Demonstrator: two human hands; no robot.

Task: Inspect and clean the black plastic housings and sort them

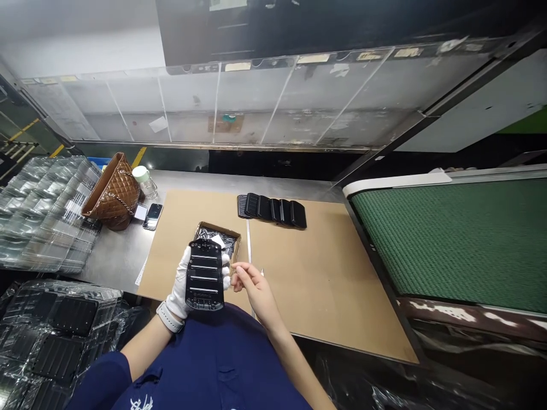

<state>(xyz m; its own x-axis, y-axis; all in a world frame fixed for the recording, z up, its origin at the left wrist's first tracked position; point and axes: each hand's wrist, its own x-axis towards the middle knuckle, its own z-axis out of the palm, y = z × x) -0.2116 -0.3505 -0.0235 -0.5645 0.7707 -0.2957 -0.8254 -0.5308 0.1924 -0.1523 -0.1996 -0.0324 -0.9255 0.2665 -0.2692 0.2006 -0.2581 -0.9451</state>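
Note:
My left hand (181, 285), in a white glove, is wrapped round a black ribbed plastic panel (205, 276) and holds it up in front of my chest. Its gloved fingertips curl over the panel's right edge. Just to the right, my bare right hand (252, 282) has thumb and fingers pinched together; whatever is between them is too small to make out. Behind the panel, an open cardboard box (237, 239) with many small dark metal-looking pieces rests on the table, partly hidden by the panel. Further back lies an overlapping row of similar black panels (276, 210).
Brown cardboard (325, 285) covers the table. At left stand a brown quilted handbag (113, 196), a bottle with a pale green lid (145, 182), a phone (152, 217) and stacked clear trays (43, 210). A green conveyor belt (453, 239) runs at right. Wrapped black panels (60, 353) sit lower left.

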